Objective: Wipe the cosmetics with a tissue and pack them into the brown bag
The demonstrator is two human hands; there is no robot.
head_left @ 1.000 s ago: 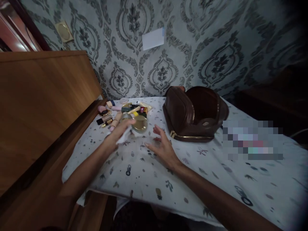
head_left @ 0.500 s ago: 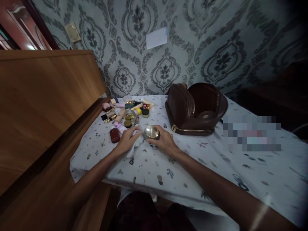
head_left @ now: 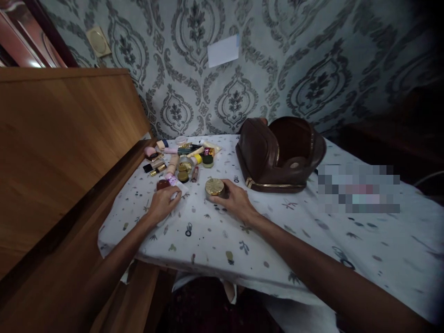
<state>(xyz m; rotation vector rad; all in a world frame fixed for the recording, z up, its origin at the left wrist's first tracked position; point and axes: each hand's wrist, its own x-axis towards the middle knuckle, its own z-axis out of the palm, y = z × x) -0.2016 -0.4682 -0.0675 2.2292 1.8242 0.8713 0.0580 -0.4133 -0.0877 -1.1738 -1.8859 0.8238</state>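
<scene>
My right hand [head_left: 236, 202] is closed round the side of a small round jar [head_left: 214, 187] with a patterned gold lid, held upright at or just above the cloth. Left of it, my left hand [head_left: 163, 203] is low over the table, its fingers curled and the thumb near the fingertips; what lies in them, if anything, is hidden. A dark red case [head_left: 163, 185] is partly covered by that hand. Beside its fingertips is a pink and white tube [head_left: 171, 178]. Just beyond lie a lipstick [head_left: 194, 174] and a dark gold-lidded jar [head_left: 182, 176].
An unzipped brown leather bag [head_left: 258, 152] stands at the back right. More cosmetics, among them a green-lidded jar [head_left: 207, 161] and a cream tube [head_left: 212, 146], are clustered at the back left. A wooden panel [head_left: 69, 129] borders the left side; a patterned wall [head_left: 236, 97] stands behind.
My left hand has moved left, away from the jar, and the white cloth it held no longer shows clearly. My right hand has tilted the jar so its gold lid faces up.
</scene>
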